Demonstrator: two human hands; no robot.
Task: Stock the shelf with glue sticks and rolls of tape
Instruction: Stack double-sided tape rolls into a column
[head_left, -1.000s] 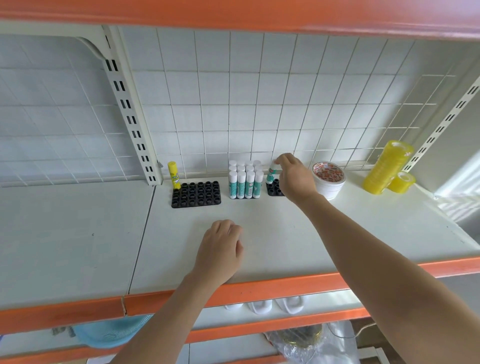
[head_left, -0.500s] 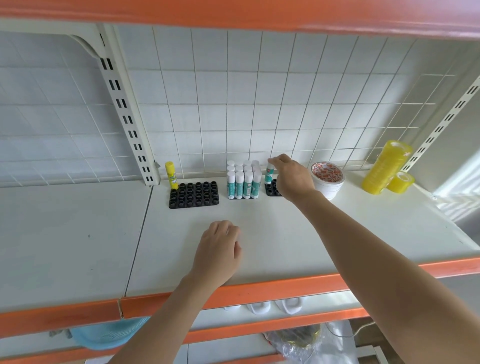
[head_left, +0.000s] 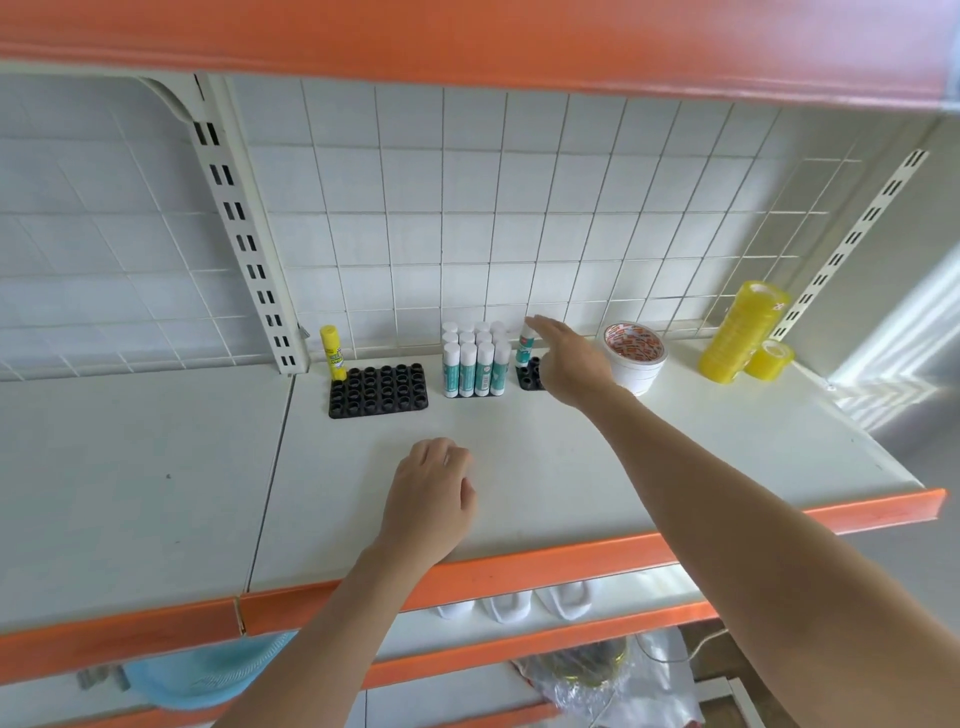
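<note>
- Head view, looking down on a white shelf (head_left: 519, 467) with an orange front lip; wire grid panel at the back.
- Right hand (head_left: 571, 358) reaches to the shelf's back edge, fingers stretched out fairly straight, holding nothing; fingertips sit at the cap of a single teal-and-white glue stick (head_left: 525, 347). Touching or just clear of it: cannot tell.
- That glue stick stands upright in a small black holder tray (head_left: 529, 377), mostly hidden behind the right hand.
- Left hand (head_left: 434, 493) rests palm down near the shelf's front edge, about mid-width, fingers loosely curled, holding nothing.
- Block of teal-and-white glue sticks (head_left: 475, 358), upright in tight rows, just left of the single stick, by the back edge.
- Large black holder tray (head_left: 378, 391) left of the block, rows of sockets, all bare except one back-left corner socket.
- Yellow glue stick (head_left: 332, 353) stands upright at that back-left corner, beside the slotted upright post (head_left: 244, 228).
- White tape roll stack (head_left: 635, 356) with red-printed top, just right of the right hand, near the back edge.
- Tall stack of yellow tape rolls (head_left: 737, 332) at the shelf's back right corner, leaning slightly; one single yellow tape roll (head_left: 771, 359) touching its base on the right.
</note>
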